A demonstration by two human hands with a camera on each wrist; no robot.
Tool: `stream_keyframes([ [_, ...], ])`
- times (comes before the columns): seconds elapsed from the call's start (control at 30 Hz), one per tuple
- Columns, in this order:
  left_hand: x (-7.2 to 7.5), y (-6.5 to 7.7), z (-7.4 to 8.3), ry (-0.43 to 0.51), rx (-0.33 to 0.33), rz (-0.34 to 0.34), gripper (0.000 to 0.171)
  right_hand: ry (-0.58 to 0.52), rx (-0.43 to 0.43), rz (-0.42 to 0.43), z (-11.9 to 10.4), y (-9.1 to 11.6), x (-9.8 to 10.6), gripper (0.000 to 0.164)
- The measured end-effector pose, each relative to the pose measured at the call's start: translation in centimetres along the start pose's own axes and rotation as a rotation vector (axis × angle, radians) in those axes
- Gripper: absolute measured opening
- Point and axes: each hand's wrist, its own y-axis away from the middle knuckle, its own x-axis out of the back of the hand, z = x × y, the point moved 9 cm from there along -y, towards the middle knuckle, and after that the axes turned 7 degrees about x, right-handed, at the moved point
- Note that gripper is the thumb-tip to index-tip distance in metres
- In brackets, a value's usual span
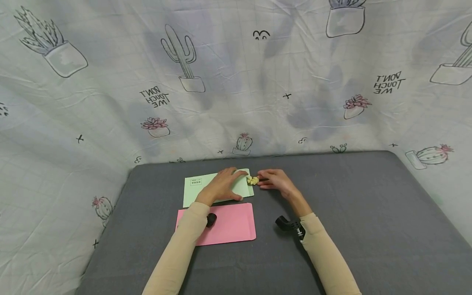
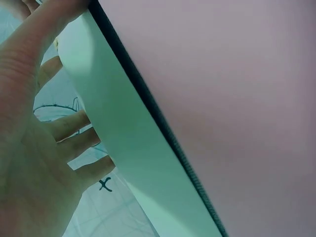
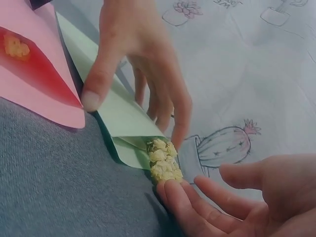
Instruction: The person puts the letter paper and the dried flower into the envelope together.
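My left hand (image 1: 223, 184) spans a pale green envelope (image 1: 197, 188), its thumb at the near long edge and its fingers at the far one. In the right wrist view the envelope's end flap (image 3: 136, 154) gapes. A bumpy, pale yellow, frilly piece (image 3: 163, 160) lies at that opening, partly over the flap. From the right, my right hand (image 1: 274, 180) touches the outer end of this piece with extended fingertips, while its thumb stays apart. Nearer me lies a pink envelope (image 1: 232, 223), below the left wrist.
Inside the pink envelope's open mouth an orange-yellow bumpy piece (image 3: 17, 48) shows. Both envelopes lie on a grey cloth-covered table (image 1: 354, 213). A white curtain (image 1: 236, 82) printed with cacti hangs behind. Black wrist cameras (image 1: 285, 223) stick out below the wrists.
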Motion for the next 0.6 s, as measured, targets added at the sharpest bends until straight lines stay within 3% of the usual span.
stream_keyframes([
  [0.6,0.6,-1.5,0.3,0.0,0.042,0.029,0.079,-0.014,0.016,-0.1,-0.5,-2.1,-0.6,0.038],
])
